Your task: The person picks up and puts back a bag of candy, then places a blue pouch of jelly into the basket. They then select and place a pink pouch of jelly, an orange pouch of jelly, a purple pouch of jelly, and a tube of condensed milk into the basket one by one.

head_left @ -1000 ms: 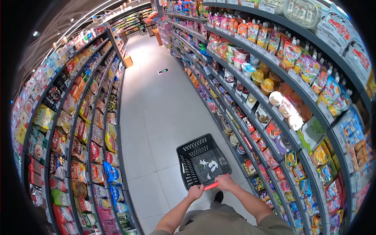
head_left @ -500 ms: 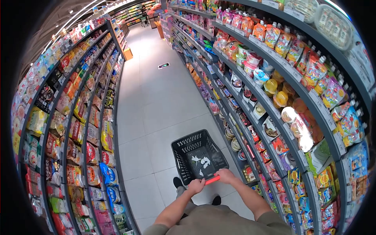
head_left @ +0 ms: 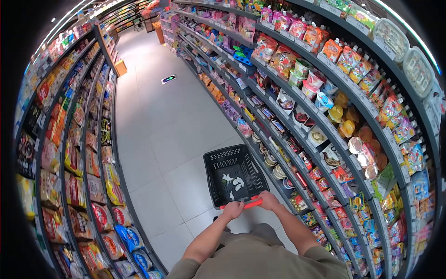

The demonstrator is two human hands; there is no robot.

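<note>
A black plastic shopping basket (head_left: 215,183) with slotted walls stands in front of me, close to the right-hand shelves. Its red handle (head_left: 252,203) runs across the side nearest my body. My left hand (head_left: 233,210) is closed around the left part of the handle, and my right hand (head_left: 270,201) grips its right end. Inside, several small white crumpled pieces (head_left: 238,183) lie on the basket floor; what they are I cannot make out. My fingers' undersides are hidden.
Shelves of bagged snacks (head_left: 74,158) line the left side. On the right, shelves hold drink pouches (head_left: 353,63), jelly cups (head_left: 347,128) and small packets. A grey tiled aisle (head_left: 153,125) stretches ahead, with a dark floor sign (head_left: 169,79) on it.
My view has shifted and turned somewhat to the right, so more of the right-hand shelves shows. The basket stays ahead of me, both hands still on its handle.
</note>
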